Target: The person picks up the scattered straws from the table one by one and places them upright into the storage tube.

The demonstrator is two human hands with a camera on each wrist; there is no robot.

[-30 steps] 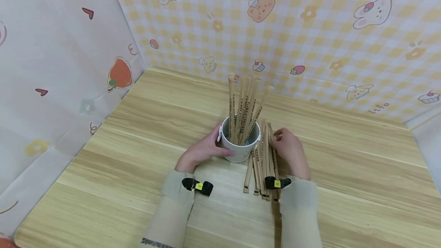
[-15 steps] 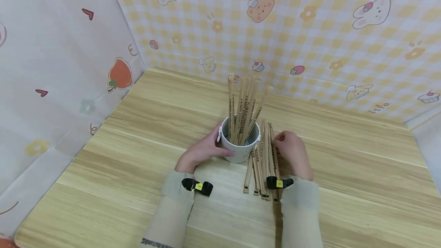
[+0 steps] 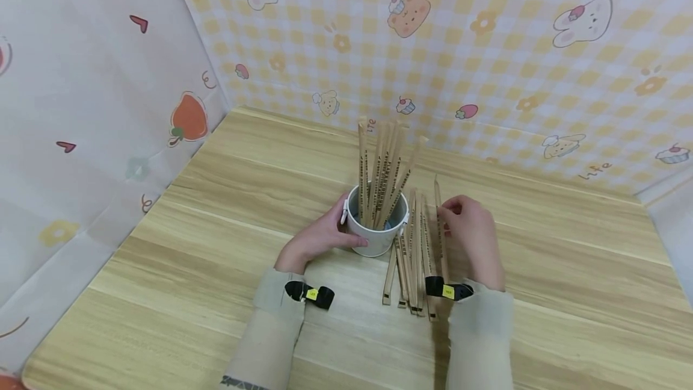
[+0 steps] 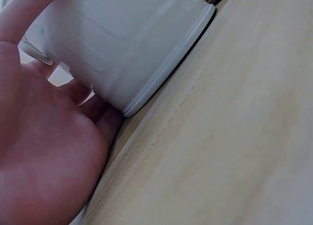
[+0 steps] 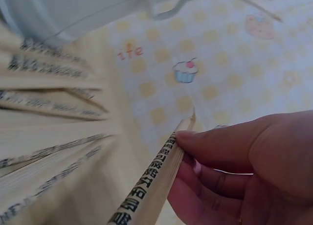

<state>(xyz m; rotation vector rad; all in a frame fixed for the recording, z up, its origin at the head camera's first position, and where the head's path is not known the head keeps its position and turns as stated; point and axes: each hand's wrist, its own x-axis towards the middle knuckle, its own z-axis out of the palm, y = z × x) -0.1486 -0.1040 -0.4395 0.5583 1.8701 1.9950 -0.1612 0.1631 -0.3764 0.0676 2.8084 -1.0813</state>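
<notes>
With its thumb in front and its fingers behind, my left hand (image 3: 322, 236) grips a small white bucket (image 3: 379, 244) standing upright on the table. In the left wrist view the bucket (image 4: 132, 44) rests against the curled fingers. Several long straws in printed brown paper wrappers (image 3: 385, 167) lean inside it, their tops well above the rim. My right hand (image 3: 472, 233) pinches one paper-wrapped straw (image 5: 159, 176) between thumb and fingers, just right of the pile. That pile of wrapped straws (image 3: 415, 263) lies on the table beside the bucket.
The wooden table (image 3: 178, 269) extends around the hands. Behind it stands a yellow-checked backdrop (image 3: 487, 65) with cartoon prints, and a pale printed sheet (image 3: 108, 89) rises on the left.
My right hand has drawn one wrapped straw off the pile, moving right and lifting its far end. The left hand and the bucket stay in place.
</notes>
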